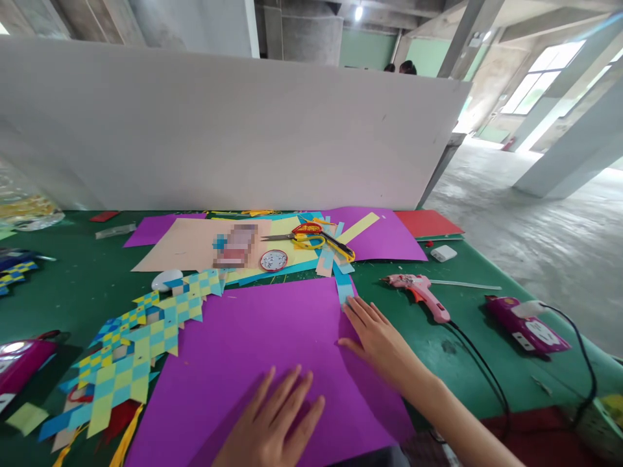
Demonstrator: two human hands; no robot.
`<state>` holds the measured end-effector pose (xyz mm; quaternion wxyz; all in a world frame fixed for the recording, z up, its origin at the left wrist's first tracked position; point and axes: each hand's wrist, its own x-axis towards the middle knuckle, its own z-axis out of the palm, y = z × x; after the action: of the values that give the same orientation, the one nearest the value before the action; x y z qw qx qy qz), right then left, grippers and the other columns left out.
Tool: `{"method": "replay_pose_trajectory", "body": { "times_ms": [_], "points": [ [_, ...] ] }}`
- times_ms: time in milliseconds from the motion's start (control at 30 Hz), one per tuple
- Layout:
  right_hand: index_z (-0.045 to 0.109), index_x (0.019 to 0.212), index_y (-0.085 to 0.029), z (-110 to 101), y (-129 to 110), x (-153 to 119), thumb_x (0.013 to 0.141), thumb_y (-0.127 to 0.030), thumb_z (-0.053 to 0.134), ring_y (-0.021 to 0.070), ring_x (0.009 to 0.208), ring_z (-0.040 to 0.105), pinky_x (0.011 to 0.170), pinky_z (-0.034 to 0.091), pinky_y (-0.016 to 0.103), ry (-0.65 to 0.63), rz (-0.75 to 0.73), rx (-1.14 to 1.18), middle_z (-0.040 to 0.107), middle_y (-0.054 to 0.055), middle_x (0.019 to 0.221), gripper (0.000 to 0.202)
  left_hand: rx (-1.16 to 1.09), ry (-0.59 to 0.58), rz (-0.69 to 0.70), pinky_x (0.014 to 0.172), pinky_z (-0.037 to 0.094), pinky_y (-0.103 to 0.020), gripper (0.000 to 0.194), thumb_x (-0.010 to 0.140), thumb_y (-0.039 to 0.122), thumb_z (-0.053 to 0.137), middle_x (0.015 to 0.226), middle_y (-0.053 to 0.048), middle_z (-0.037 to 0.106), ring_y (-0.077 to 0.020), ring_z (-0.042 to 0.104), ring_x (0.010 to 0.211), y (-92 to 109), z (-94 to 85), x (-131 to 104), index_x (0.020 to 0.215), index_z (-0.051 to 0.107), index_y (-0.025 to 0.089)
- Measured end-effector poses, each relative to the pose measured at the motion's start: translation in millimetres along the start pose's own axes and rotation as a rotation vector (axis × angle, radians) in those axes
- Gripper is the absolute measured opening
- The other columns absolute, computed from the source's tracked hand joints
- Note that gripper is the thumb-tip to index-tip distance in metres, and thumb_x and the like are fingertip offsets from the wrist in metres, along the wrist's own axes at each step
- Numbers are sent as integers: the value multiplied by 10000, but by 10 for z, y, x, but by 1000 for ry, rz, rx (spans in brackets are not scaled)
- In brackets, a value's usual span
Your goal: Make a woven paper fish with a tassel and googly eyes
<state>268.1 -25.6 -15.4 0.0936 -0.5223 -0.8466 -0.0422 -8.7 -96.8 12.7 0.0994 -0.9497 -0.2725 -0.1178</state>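
A large purple sheet of paper (272,337) lies flat before me on the green table. My left hand (275,421) is spread over its near part, fingers apart and holding nothing. My right hand (372,331) reaches to the sheet's right side, fingers stretched out, its tips at the end of a blue paper strip (343,285). Whether the fingertips press on the strip I cannot tell. Just beyond are scissors (304,239) with yellow and red handles, lying on coloured paper. To the left, woven blue and yellow paper pieces (160,331) overlap the sheet's edge.
A pink glue gun (421,292) and a purple power strip (528,324) with cables lie at right. A round tin (273,260) sits near the scissors. A white partition (219,130) closes the table's back. Another purple device (24,363) stands at far left.
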Motion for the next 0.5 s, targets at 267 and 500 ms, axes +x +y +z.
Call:
{"method": "replay_pose_trajectory", "body": {
  "times_ms": [267,500],
  "points": [
    [583,1271,-138,-79,288,-46,928,-366,521,301,1259,515,1050,439,488,17,-11,74,599,153,1297,417,-182,-192,-85,962,539,-336,539,820,441,679,1378,-28,542,-240,592,1194,24,-94,-92,1311,569,248],
    [596,1246,-144,-240,159,-240,944,-296,486,291,1214,556,1018,473,506,102,-3,151,617,154,1267,355,-499,-347,-248,1062,453,-425,599,748,365,767,1402,-72,506,-282,506,1280,6,-198,-46,1307,576,266]
  ]
}}
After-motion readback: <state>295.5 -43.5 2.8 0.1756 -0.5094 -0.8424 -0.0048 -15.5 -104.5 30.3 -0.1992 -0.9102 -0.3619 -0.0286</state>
